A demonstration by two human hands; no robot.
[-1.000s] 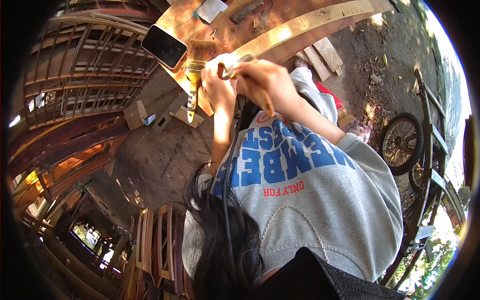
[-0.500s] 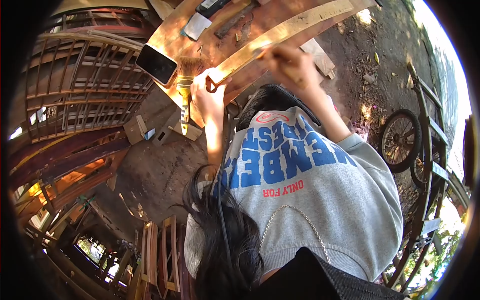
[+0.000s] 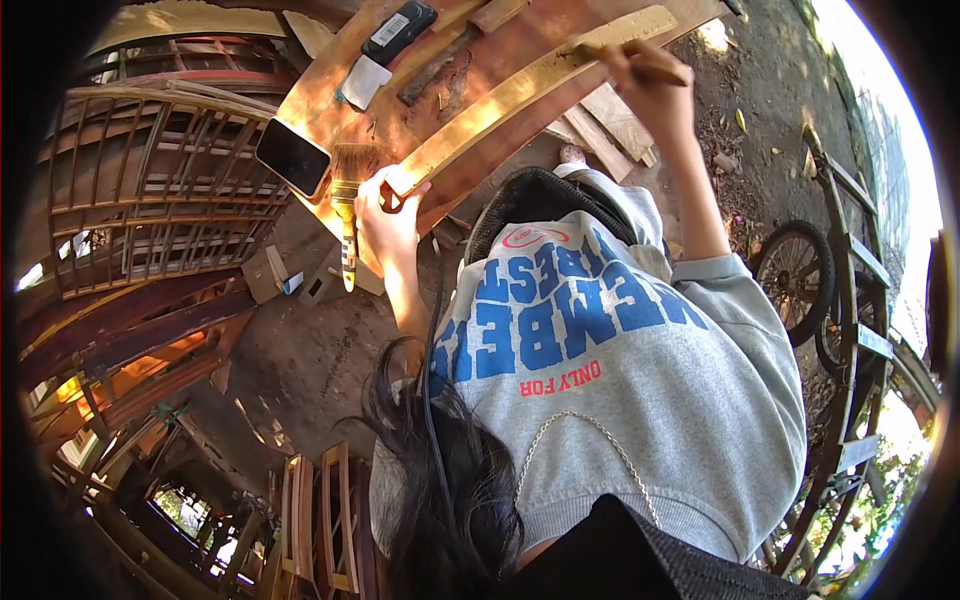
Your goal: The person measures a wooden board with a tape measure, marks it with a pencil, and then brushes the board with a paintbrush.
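Observation:
My left hand is closed round the near end of a long pale wooden strip, which lies slanting across a reddish-brown wooden tabletop. Between finger and thumb a small gap shows under the strip's end. Over the strip's far half, my right hand grips a slim tool with a brown wooden handle. The tool's dark tip is at the strip's surface; its exact kind cannot be made out. Beside my left hand lies a wide paintbrush with brown bristles and a yellow handle, overhanging the table edge.
A smartphone lies at the table's left edge. Further back are a black device with a label, a white folded piece and wood scraps. Planks lie on the ground. Wooden racks stand left, a wheel right.
My right hand has moved up and right along the strip with the tool. My left hand stays on the strip's end. The view has shifted slightly.

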